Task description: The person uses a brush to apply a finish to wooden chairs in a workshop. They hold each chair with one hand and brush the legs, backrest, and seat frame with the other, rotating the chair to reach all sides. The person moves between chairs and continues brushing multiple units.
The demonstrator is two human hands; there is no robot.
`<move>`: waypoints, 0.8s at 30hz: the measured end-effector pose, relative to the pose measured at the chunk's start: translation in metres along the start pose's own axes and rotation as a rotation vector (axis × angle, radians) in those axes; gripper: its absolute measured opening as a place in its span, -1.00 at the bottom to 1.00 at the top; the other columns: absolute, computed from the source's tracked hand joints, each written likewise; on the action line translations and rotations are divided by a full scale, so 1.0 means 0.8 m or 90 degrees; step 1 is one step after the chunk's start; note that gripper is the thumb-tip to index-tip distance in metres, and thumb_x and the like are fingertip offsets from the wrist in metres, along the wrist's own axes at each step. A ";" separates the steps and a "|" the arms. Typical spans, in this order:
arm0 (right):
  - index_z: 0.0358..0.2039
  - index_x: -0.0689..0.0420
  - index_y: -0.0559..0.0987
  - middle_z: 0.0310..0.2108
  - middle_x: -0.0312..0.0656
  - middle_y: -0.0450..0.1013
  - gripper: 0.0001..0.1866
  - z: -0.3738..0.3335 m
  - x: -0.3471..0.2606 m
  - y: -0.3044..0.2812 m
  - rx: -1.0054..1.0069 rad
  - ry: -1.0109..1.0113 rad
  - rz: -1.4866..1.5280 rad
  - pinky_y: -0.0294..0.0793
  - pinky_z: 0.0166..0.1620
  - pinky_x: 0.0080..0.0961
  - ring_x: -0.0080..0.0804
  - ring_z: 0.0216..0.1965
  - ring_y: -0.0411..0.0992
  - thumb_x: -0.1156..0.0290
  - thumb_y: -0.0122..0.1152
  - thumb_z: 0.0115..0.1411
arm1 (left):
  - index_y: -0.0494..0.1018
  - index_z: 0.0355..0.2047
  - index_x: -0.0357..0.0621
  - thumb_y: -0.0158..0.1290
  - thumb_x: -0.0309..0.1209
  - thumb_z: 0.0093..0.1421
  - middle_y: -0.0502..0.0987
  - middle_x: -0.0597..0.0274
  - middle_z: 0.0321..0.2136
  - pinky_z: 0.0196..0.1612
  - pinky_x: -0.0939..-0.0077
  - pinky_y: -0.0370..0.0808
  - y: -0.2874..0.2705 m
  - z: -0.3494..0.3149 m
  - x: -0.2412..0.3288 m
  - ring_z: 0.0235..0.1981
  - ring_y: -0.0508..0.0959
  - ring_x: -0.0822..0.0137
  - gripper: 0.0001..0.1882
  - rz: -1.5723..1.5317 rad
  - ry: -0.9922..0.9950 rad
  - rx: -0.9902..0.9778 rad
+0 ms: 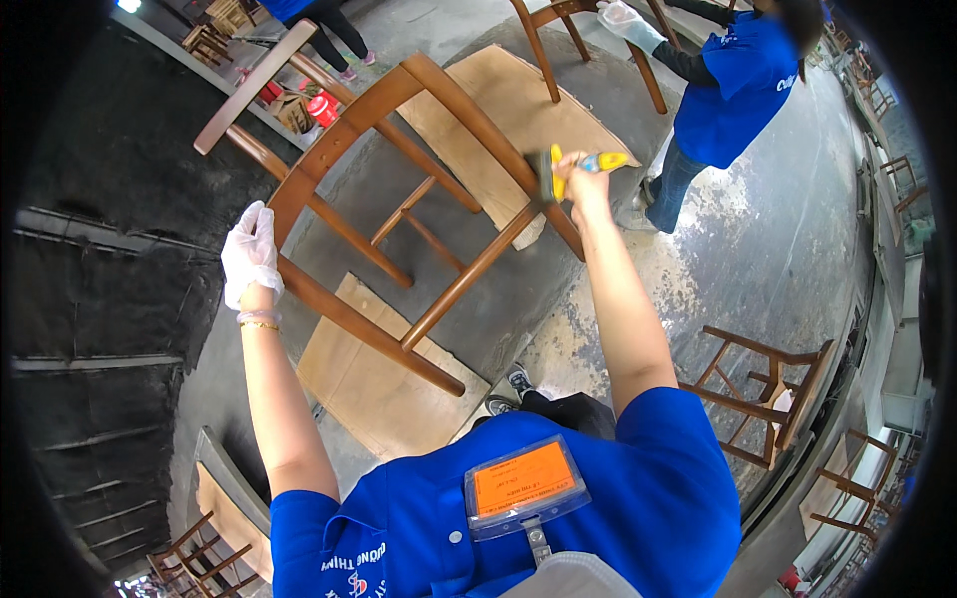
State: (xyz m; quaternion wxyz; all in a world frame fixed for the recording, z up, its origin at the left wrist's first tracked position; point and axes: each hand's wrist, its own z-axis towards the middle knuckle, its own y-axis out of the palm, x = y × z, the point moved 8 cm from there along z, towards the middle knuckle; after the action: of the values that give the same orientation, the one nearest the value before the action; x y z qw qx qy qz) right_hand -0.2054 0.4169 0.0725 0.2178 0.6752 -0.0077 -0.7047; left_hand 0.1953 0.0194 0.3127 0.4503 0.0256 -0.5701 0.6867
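A brown wooden chair frame (477, 275), without a seat panel, is tipped in front of me with its curved rail toward the far left. My left hand (249, 255), in a white glove, is closed on the outer edge of that rail at the left. My bare right hand (586, 187) grips a paint brush (556, 173) with a yellow handle. Its dark bristle end rests against the right-hand wooden bar, close to where a crossbar joins it. How the left fingers wrap behind the rail is partly hidden.
Flattened cardboard sheets (394, 371) lie on the worn grey floor. To the far right a co-worker in a blue shirt (733, 95) handles another chair (538, 50). More chairs (763, 399) stand at the right. A red container (322, 108) sits beyond the frame, near a dark wall (110, 279).
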 end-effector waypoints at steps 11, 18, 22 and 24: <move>-0.01 0.19 0.52 0.00 -0.08 0.56 -0.62 -0.189 0.175 -0.279 0.575 0.245 -0.184 0.58 -0.01 -0.11 -0.16 -0.06 0.57 0.29 0.36 0.25 | 0.61 0.13 -0.15 0.13 -0.12 0.42 0.68 0.00 0.05 0.19 0.36 0.52 -0.001 0.003 -0.009 0.11 0.66 0.12 -0.56 0.038 0.018 0.020; -0.50 0.04 0.61 0.11 -0.10 0.61 -0.90 -0.191 -0.015 0.038 0.097 -0.370 -0.454 0.57 0.11 -0.39 -0.15 0.12 0.59 0.44 0.29 0.18 | 0.61 0.15 -0.13 0.14 -0.11 0.42 0.69 0.04 0.04 0.16 0.36 0.54 0.002 0.004 -0.009 0.08 0.68 0.16 -0.56 0.031 0.011 0.009; -0.56 -0.05 0.58 0.18 -0.18 0.58 -0.80 -0.344 -0.020 0.161 -0.194 -0.192 -0.358 0.65 0.04 -0.40 -0.13 0.13 0.60 0.61 0.33 0.01 | 0.61 0.13 -0.09 0.11 -0.09 0.42 0.68 0.00 0.02 0.14 0.29 0.55 -0.002 0.000 0.002 0.06 0.67 0.06 -0.56 0.041 0.037 0.001; -0.56 -0.05 0.58 0.16 -0.16 0.58 -0.80 -0.418 -0.008 0.209 -0.424 -0.143 -0.296 0.63 0.06 -0.37 -0.13 0.13 0.60 0.61 0.35 0.01 | 0.62 0.11 -0.06 0.06 -0.08 0.43 0.67 -0.06 0.00 0.13 0.18 0.56 -0.003 -0.002 0.005 0.05 0.65 -0.07 -0.57 0.050 0.059 -0.001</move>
State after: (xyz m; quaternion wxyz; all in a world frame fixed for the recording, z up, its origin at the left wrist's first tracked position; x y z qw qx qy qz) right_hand 0.1637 0.3622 0.0998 0.2575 0.4703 0.3492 -0.7685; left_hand 0.1951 0.0233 0.3162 0.4490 -0.0288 -0.5497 0.7038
